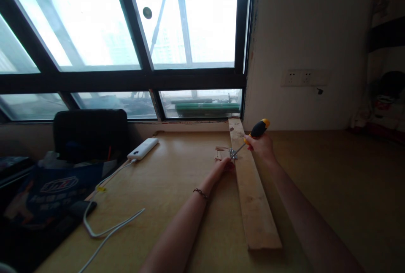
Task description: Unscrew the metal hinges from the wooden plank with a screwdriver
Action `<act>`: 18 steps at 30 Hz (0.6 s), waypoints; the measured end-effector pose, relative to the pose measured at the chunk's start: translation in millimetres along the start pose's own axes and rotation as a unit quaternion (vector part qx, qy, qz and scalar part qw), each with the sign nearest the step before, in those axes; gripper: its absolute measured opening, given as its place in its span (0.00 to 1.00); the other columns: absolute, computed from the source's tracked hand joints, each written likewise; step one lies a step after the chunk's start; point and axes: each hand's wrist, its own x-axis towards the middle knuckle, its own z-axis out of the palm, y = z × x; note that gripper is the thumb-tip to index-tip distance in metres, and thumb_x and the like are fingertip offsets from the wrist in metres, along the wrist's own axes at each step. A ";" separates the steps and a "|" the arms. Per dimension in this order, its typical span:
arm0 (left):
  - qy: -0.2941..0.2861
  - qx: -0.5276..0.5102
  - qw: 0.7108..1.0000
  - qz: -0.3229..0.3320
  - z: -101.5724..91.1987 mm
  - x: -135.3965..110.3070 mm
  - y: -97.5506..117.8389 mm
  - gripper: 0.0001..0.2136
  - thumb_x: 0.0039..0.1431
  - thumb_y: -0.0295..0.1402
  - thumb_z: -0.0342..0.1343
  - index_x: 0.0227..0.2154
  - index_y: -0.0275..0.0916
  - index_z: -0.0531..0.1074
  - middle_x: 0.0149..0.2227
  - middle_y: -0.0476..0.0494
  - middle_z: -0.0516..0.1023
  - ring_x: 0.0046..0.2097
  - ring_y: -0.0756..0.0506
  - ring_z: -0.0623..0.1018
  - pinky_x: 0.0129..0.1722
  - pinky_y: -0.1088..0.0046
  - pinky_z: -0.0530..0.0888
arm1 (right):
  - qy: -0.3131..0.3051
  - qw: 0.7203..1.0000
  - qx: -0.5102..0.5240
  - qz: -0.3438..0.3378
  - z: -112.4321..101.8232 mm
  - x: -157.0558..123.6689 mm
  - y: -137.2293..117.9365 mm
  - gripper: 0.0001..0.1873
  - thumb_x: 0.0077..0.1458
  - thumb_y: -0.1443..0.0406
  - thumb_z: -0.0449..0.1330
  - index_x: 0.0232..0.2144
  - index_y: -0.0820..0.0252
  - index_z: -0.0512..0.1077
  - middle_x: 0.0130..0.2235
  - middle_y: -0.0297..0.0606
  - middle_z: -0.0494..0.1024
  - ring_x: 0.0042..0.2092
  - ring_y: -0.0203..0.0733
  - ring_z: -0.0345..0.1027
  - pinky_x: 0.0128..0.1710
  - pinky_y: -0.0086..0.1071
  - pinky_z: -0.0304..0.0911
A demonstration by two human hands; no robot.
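My right hand (262, 145) is closed around a screwdriver (259, 128) with a black and yellow handle. Its metal shaft slants down to the left, and the tip meets a silvery metal hinge (233, 153) at the left edge of a long wooden plank (253, 197). Beside the tip, my left hand (224, 165) is closed with its fingers pressed together at the hinge; what they pinch is too small to tell. A short wooden block (222, 154) lies against the hinge's left side.
The plank lies lengthwise on a wooden tabletop (177, 180), its far end near the window. A white power bank (143, 149) with a white cable (110, 226) sits at the left edge. Past that edge stand a black chair (90, 131) and a blue bag (60, 188).
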 end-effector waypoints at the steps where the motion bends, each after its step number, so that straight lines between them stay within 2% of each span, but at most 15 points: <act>1: 0.003 0.002 1.000 0.002 -0.1 0.0 -0.2 0.08 0.45 0.33 0.54 0.20 0.33 0.72 0.21 0.39 0.74 0.23 0.48 0.72 0.25 0.74 0.69 | -0.005 1.000 0.002 -0.010 0.4 -0.6 0.2 0.12 0.35 0.60 0.64 0.17 0.62 0.67 0.13 0.33 0.70 0.14 0.37 0.65 0.11 0.23 0.59; 4: 0.007 0.007 1.000 0.007 -0.5 0.5 -0.9 0.07 0.45 0.33 0.54 0.21 0.34 0.72 0.21 0.40 0.75 0.24 0.48 0.73 0.26 0.74 0.70 | -0.041 0.998 0.047 -0.030 1.6 -2.2 0.1 0.13 0.34 0.60 0.65 0.22 0.63 0.69 0.17 0.34 0.72 0.13 0.33 0.62 0.10 0.22 0.57; 7: 0.007 0.009 1.000 0.006 -1.1 1.5 -1.7 0.07 0.47 0.32 0.53 0.22 0.33 0.72 0.22 0.40 0.74 0.24 0.49 0.73 0.27 0.74 0.69 | -0.097 0.988 0.120 -0.014 -0.9 -3.9 -5.2 0.17 0.34 0.61 0.65 0.29 0.63 0.69 0.25 0.37 0.76 0.13 0.28 0.59 0.10 0.22 0.55; 9: 0.003 0.009 1.000 0.004 -1.3 2.2 -2.0 0.08 0.47 0.32 0.52 0.22 0.32 0.71 0.21 0.41 0.74 0.24 0.49 0.73 0.27 0.74 0.69 | -0.150 0.976 0.159 0.008 -5.3 -5.1 -11.5 0.19 0.33 0.62 0.66 0.31 0.62 0.68 0.31 0.38 0.77 0.15 0.28 0.62 0.13 0.23 0.61; 12: 0.001 0.009 1.000 -0.002 -1.4 3.3 -2.2 0.08 0.48 0.32 0.51 0.22 0.31 0.71 0.21 0.42 0.73 0.24 0.50 0.72 0.27 0.75 0.68 | -0.229 0.955 0.184 0.026 -10.8 -6.6 -18.2 0.21 0.33 0.63 0.66 0.33 0.61 0.68 0.36 0.40 0.77 0.22 0.34 0.70 0.22 0.28 0.68; 14: -0.001 0.009 1.000 -0.007 -1.4 3.7 -2.3 0.08 0.48 0.32 0.51 0.23 0.31 0.70 0.21 0.43 0.73 0.24 0.51 0.72 0.27 0.76 0.68 | -0.214 0.967 0.141 0.006 -10.4 -7.2 -17.0 0.19 0.33 0.61 0.66 0.31 0.62 0.68 0.34 0.41 0.77 0.22 0.38 0.71 0.22 0.30 0.68; 16: -0.003 0.007 1.000 -0.009 -1.4 3.6 -2.4 0.08 0.48 0.32 0.51 0.24 0.31 0.70 0.22 0.43 0.74 0.24 0.51 0.72 0.28 0.76 0.68 | -0.137 0.989 0.050 -0.038 -6.1 -7.5 -11.6 0.18 0.34 0.57 0.66 0.27 0.62 0.68 0.30 0.41 0.77 0.20 0.39 0.70 0.18 0.29 0.65; 18: -0.005 0.005 1.000 -0.007 -1.2 3.0 -2.3 0.08 0.48 0.32 0.51 0.25 0.31 0.70 0.23 0.42 0.75 0.25 0.51 0.73 0.29 0.76 0.69 | -0.059 0.995 -0.032 -0.078 -0.2 -7.4 -5.0 0.19 0.34 0.55 0.65 0.25 0.62 0.68 0.25 0.40 0.76 0.18 0.39 0.68 0.16 0.28 0.62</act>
